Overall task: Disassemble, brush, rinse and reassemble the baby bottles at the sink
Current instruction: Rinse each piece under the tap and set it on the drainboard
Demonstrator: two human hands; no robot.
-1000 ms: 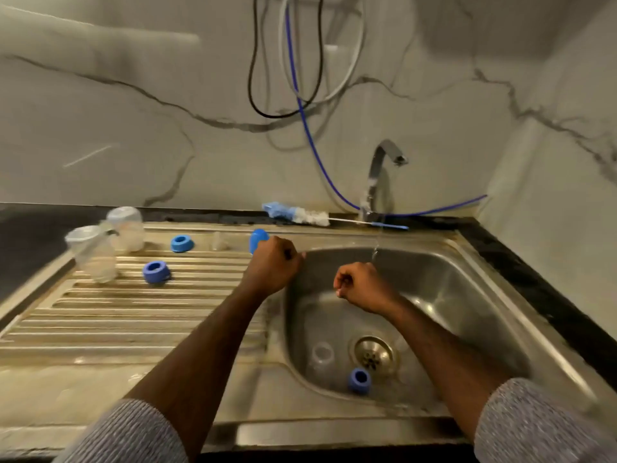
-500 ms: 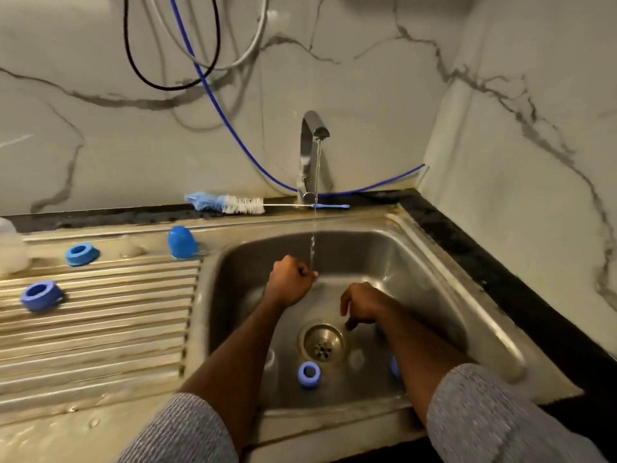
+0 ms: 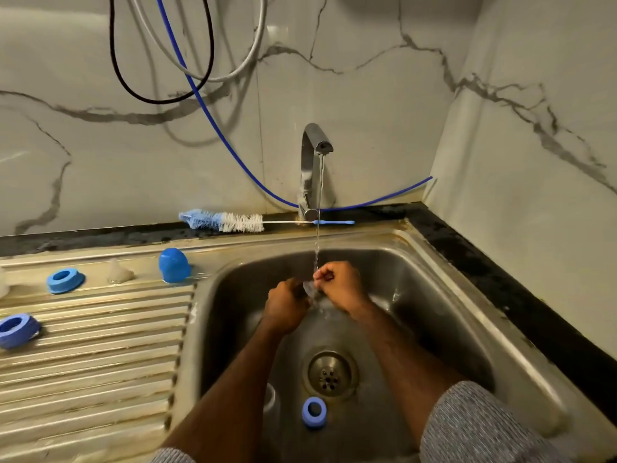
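Observation:
Over the sink basin, my left hand and my right hand meet under the running water. Between them they pinch a small clear teat, mostly hidden by my fingers. A blue screw ring lies on the basin floor beside the drain. A clear bottle lies there too, partly behind my left forearm. On the draining board sit a blue cap, another clear teat and two blue rings.
The tap stands behind the basin with water streaming down. A blue and white bottle brush lies along the back ledge. Cables and a blue hose hang on the marble wall. A black counter edge runs along the right.
My view has shifted right toward the basin. My right hand rose from the basin floor to the stream, and both hands came together on the clear teat.

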